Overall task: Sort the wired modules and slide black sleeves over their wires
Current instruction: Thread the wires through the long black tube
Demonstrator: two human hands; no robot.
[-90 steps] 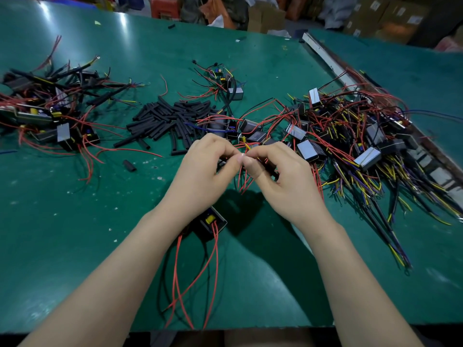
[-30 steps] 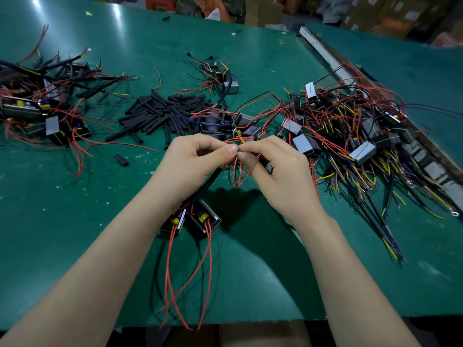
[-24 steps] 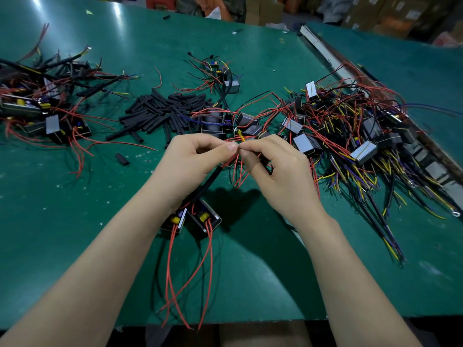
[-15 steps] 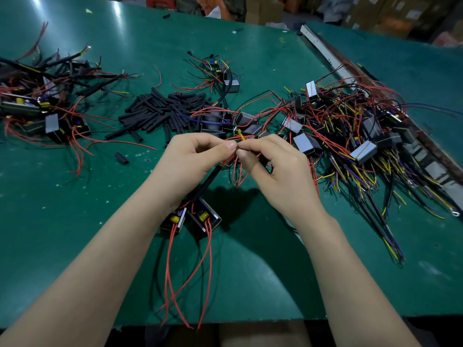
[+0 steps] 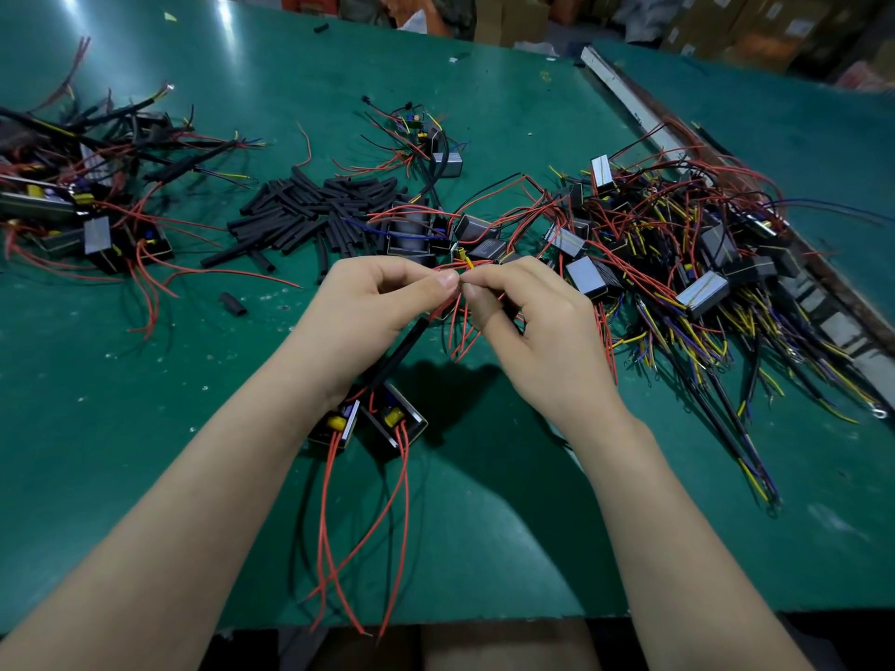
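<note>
— Hands first: what are they doing?

— Both sit over the middle of the green table [image 5: 145, 428], fingertips meeting. Left hand [image 5: 368, 317] pinches a bundle of red wires [image 5: 448, 302] between thumb and forefinger, its other fingers curled. Right hand [image 5: 537, 326] pinches the same wire ends from the other side, thumb pressed close to the left thumb.

— And the sleeve?

— One black sleeve [image 5: 402, 351] is on those wires, running diagonally from just below the left thumb down toward the two modules [image 5: 368, 421]. Red wire shows above its upper end.

— Where are those modules?

— Lying side by side on the table beneath the left wrist, yellow parts showing at their open faces. More red wires [image 5: 368, 549] trail from them toward the near edge of the table.

— The rest of the stock?

— A loose pile of black sleeves [image 5: 315, 215] lies beyond the hands, to the left of centre, with one short stray piece [image 5: 232, 302] apart from it. To the right is a big tangled heap of modules [image 5: 678, 254] with red, yellow and dark wires. At the far left lies another heap [image 5: 87, 201], several of its wire bundles already in black sleeving. A small cluster [image 5: 426, 142] lies beyond the sleeve pile.

— Anything behind?

— Cardboard boxes [image 5: 726, 26] past the table's far edge.
</note>
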